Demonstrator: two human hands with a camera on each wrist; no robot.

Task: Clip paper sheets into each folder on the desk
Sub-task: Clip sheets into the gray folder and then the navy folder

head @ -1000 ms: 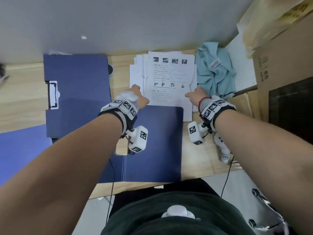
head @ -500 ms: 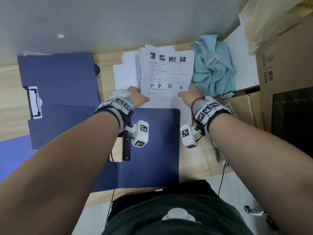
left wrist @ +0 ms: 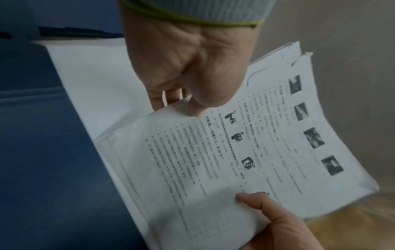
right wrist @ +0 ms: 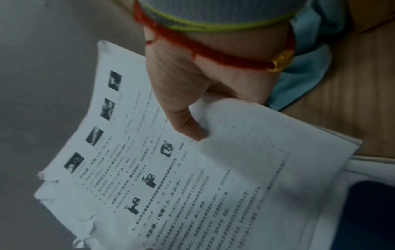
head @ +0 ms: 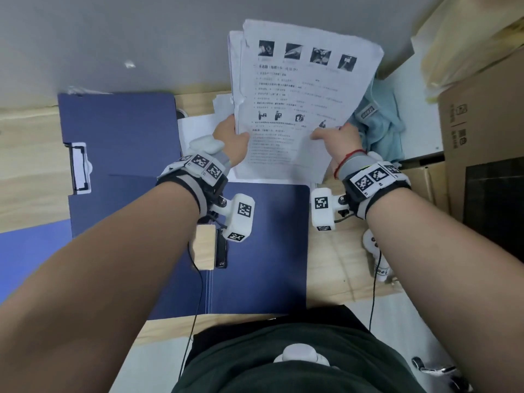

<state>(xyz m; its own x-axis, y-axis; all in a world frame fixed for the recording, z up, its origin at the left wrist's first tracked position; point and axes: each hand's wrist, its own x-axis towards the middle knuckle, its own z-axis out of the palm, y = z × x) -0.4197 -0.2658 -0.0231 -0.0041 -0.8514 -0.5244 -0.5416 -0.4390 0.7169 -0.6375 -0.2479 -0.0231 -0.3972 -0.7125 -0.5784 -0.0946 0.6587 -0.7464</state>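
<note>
Two dark blue folders lie on the wooden worktop (head: 22, 154): going from the left, the open folder (head: 119, 143) sits at about nine o'clock in the head view, its white spring clip (head: 80, 167) on its left edge, and the second folder (head: 263, 251) lies at the centre, just in front of the person's body, with a black clip (head: 220, 248) at its left side beside a patch of bare wood. The left hand (head: 231, 141) is curled onto the left edge of the sheaf of paper sheets (head: 300, 100), thumb on the printed top page and fingers (left wrist: 169, 98) underneath. The sheaf is held up off the worktop at twelve o'clock, tilted toward the wall, its upper left corner ragged and torn. A few loose white sheets (head: 198, 126) lie flat beneath it, between the two folders. The right hand (head: 340, 143) pinches the right edge of the same sheaf, thumb flat on the top page, a red string bracelet (head: 347, 158) on its wrist. At two o'clock a crumpled light blue cloth (head: 382, 129) lies just beside the sheaf, and cardboard boxes (head: 482, 123) stand at three o'clock.
</note>
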